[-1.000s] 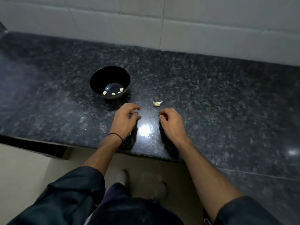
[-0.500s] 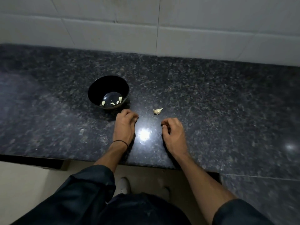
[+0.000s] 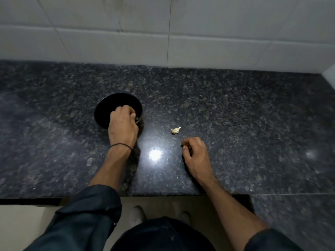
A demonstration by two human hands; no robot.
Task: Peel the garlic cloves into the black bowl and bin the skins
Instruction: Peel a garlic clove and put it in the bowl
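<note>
The black bowl (image 3: 103, 113) stands on the dark granite counter, left of centre. My left hand (image 3: 122, 126) reaches over the bowl's right side with its fingers curled downward into it. Whatever those fingers hold is hidden, and so are the bowl's contents. One unpeeled garlic clove (image 3: 175, 130) lies on the counter to the right of the bowl. My right hand (image 3: 195, 154) rests on the counter just below the clove, fingers curled, thumb and forefinger pinching a small pale scrap that looks like garlic skin.
The granite counter (image 3: 235, 115) runs wide to both sides and ends at a white tiled wall (image 3: 163, 33) behind. Its front edge is close to my body, with floor and my shoes below. No bin is in view.
My left hand has moved up from the counter to over the bowl. The right hand stays near the clove. The view has tilted upward toward the wall.
</note>
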